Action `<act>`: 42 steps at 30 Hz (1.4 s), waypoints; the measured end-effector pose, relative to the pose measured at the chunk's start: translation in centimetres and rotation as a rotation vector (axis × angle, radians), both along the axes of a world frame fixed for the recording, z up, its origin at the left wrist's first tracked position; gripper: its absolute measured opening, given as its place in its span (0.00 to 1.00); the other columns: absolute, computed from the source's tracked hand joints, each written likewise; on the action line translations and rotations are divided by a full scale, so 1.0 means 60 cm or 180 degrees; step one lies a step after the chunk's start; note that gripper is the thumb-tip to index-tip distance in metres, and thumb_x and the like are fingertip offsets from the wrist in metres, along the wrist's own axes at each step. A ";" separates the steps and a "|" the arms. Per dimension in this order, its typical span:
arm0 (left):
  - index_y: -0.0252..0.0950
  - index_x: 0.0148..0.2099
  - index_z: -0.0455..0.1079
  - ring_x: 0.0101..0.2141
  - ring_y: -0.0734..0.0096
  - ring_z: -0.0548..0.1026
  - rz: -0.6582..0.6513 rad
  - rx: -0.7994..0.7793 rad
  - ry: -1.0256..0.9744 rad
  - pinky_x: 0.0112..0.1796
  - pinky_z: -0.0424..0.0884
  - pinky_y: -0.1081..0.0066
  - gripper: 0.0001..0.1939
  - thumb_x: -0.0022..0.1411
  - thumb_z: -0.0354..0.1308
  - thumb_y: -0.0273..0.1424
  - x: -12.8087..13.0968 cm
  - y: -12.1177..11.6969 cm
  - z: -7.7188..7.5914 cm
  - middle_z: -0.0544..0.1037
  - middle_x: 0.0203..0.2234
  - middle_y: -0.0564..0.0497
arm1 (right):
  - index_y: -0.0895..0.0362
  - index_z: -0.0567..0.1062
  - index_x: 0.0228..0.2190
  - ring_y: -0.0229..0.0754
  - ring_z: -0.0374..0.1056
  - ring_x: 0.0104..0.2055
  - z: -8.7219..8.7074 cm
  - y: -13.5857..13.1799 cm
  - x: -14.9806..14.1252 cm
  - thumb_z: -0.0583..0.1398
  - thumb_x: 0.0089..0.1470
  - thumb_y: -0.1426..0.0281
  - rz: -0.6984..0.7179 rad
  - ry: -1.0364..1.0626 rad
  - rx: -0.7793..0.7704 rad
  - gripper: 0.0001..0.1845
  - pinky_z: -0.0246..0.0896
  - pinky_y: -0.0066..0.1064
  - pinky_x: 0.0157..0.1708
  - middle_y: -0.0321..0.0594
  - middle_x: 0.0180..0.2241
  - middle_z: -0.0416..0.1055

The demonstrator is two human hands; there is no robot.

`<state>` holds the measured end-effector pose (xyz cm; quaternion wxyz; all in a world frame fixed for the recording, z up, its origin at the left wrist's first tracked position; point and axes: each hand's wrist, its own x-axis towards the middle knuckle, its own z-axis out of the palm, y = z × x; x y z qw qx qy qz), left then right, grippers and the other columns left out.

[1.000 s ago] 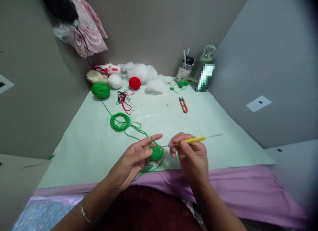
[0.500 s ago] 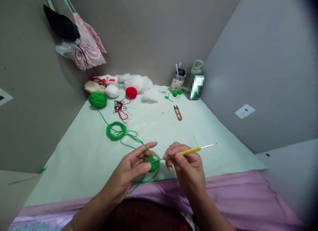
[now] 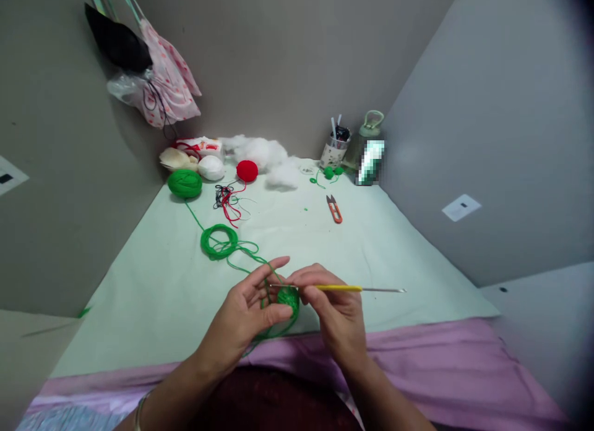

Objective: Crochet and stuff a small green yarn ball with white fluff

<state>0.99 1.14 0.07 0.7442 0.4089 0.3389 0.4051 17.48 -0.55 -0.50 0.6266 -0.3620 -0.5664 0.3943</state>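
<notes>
Pale-green tabletop (image 3: 385,251) between grey walls (image 3: 278,66)

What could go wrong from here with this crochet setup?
1. Green yarn coil: loose loops lie beside it and might snarl if pulled.
2. Yellow-handled crochet hook: its tip sits by the fingers of the left hand, so a slip could poke one.
3. Red yarn: its tail overlaps the black tangle; they may knot.

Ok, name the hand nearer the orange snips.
Right. In the picture, the right hand is below the orange snips; the left hand is farther off, to their lower left.
</notes>
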 end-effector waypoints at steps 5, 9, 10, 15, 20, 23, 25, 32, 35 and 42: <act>0.47 0.61 0.72 0.44 0.67 0.72 0.0306 0.0311 0.0392 0.53 0.66 0.66 0.36 0.50 0.75 0.32 -0.003 0.002 -0.002 0.71 0.37 0.53 | 0.50 0.82 0.38 0.34 0.65 0.30 -0.011 0.004 0.002 0.61 0.65 0.68 0.0110 0.0355 -0.0223 0.08 0.62 0.28 0.31 0.37 0.35 0.78; 0.48 0.58 0.75 0.46 0.68 0.70 0.0406 0.0575 0.0565 0.57 0.62 0.65 0.32 0.50 0.74 0.31 -0.003 0.004 -0.001 0.69 0.38 0.54 | 0.52 0.81 0.37 0.34 0.67 0.30 -0.017 0.006 0.001 0.61 0.64 0.68 0.0240 0.0684 -0.0377 0.07 0.64 0.27 0.31 0.37 0.35 0.78; 0.48 0.58 0.75 0.45 0.68 0.70 0.0406 0.0635 0.0601 0.57 0.62 0.65 0.32 0.50 0.74 0.31 -0.004 0.004 0.000 0.69 0.38 0.54 | 0.52 0.81 0.37 0.34 0.68 0.30 -0.017 0.007 0.001 0.61 0.64 0.68 0.0290 0.0765 -0.0409 0.07 0.65 0.27 0.31 0.37 0.35 0.78; 0.48 0.57 0.75 0.45 0.68 0.70 0.0341 0.0776 0.0770 0.56 0.63 0.65 0.30 0.52 0.73 0.31 -0.009 0.007 0.004 0.70 0.38 0.53 | 0.53 0.79 0.37 0.34 0.70 0.31 -0.010 0.009 0.008 0.59 0.66 0.67 0.0579 0.0889 -0.0544 0.09 0.67 0.26 0.32 0.38 0.35 0.78; 0.47 0.54 0.77 0.45 0.67 0.71 0.0294 0.0807 0.0856 0.54 0.64 0.65 0.27 0.51 0.72 0.29 -0.010 0.008 0.012 0.70 0.37 0.53 | 0.53 0.78 0.38 0.36 0.72 0.33 -0.001 0.009 0.024 0.57 0.68 0.67 0.0729 0.0541 -0.0480 0.09 0.69 0.29 0.36 0.39 0.36 0.79; 0.47 0.52 0.78 0.44 0.67 0.71 0.0266 0.0866 0.0906 0.52 0.65 0.66 0.25 0.51 0.71 0.28 -0.010 0.008 0.014 0.70 0.37 0.53 | 0.52 0.78 0.39 0.36 0.72 0.34 0.004 0.009 0.030 0.57 0.68 0.67 0.0760 0.0291 -0.0347 0.09 0.69 0.31 0.37 0.39 0.37 0.79; 0.47 0.53 0.77 0.44 0.67 0.70 0.0268 0.0904 0.0971 0.52 0.65 0.66 0.25 0.52 0.71 0.28 -0.010 0.008 0.014 0.70 0.37 0.53 | 0.51 0.78 0.40 0.37 0.72 0.34 0.007 0.008 0.031 0.56 0.68 0.68 0.0747 0.0145 -0.0257 0.10 0.69 0.32 0.37 0.39 0.38 0.78; 0.49 0.57 0.75 0.42 0.68 0.69 0.0378 0.1020 0.1252 0.49 0.65 0.65 0.29 0.52 0.71 0.29 -0.014 0.009 0.006 0.70 0.40 0.53 | 0.53 0.78 0.42 0.40 0.73 0.40 0.019 0.003 0.033 0.56 0.67 0.73 0.0541 -0.0691 0.0265 0.10 0.69 0.35 0.42 0.40 0.38 0.78; 0.48 0.57 0.75 0.40 0.69 0.69 0.0432 0.1104 0.1349 0.47 0.66 0.66 0.30 0.51 0.70 0.28 -0.013 0.008 0.004 0.69 0.36 0.54 | 0.55 0.77 0.41 0.41 0.75 0.43 0.024 0.005 0.037 0.56 0.66 0.75 0.0565 -0.1078 0.0551 0.09 0.71 0.36 0.43 0.42 0.38 0.78; 0.44 0.59 0.74 0.38 0.71 0.68 0.0780 0.1033 0.1150 0.44 0.68 0.70 0.29 0.54 0.71 0.33 -0.003 -0.001 -0.001 0.69 0.36 0.54 | 0.52 0.76 0.47 0.45 0.77 0.43 0.017 -0.007 0.030 0.58 0.64 0.76 -0.0303 -0.2655 0.1714 0.13 0.76 0.37 0.38 0.47 0.42 0.80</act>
